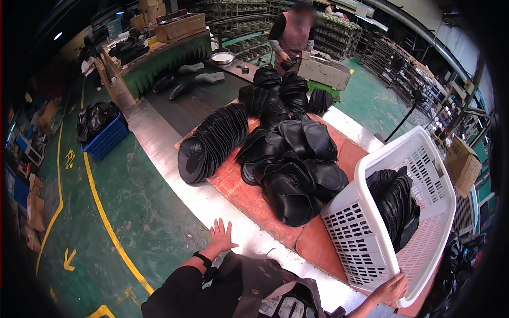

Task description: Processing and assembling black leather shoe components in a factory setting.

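My left hand (221, 237) is spread with nothing in it, beside the metal edge (241, 233) of the bench. At the lower right my right hand (391, 289) has its fingers closed round the rim of a white plastic basket (352, 241). The basket is tipped so that its mouth faces right, and inside it lies a bundle of black, curved shoe pieces (395, 206). More such pieces cover the red board on the bench: a long fanned stack (214, 140) at the left and a loose heap (291, 191) in the middle.
Black and grey shoes (191, 82) lie on a dark conveyor belt (217, 100) beyond the board. A co-worker (294, 34) stands at its far side. On the floor at left is a blue crate (108, 138) of dark items. A fan (416, 103) stands at right.
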A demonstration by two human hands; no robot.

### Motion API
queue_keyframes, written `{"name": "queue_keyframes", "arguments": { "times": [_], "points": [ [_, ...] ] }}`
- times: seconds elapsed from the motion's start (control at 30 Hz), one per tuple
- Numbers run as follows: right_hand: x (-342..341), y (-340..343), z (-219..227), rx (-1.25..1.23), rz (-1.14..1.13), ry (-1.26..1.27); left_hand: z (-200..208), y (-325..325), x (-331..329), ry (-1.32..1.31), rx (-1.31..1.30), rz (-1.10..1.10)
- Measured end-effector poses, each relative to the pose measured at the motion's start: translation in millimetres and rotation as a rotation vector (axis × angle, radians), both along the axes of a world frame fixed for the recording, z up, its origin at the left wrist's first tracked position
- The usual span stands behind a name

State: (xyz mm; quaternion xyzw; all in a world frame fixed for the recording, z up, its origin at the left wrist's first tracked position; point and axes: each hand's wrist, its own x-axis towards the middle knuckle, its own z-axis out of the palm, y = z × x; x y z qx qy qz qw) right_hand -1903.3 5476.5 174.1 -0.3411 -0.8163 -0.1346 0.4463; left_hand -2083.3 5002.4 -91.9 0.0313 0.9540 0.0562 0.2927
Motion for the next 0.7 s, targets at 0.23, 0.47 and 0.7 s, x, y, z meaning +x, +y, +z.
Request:
{"name": "queue_keyframes", "arguments": {
  "times": [0.23, 0.47, 0.7],
  "points": [
    [-0.2, -1.3, 1.6, 0.020, -0.017, -0.005, 2.9, 0.5, -0.3, 0.000, 0.021, 0.007],
    [-3.8, -4.0, 3.2, 0.046, 0.017, 0.034, -2.0, -1.6, 1.9, 0.016, 0.027, 0.011],
    [-4.3, -5.9, 3.5, 0.035, -0.007, 0.042, 2.2, 1.0, -0.5, 0.005, 0.016, 0.006]
  ]
}}
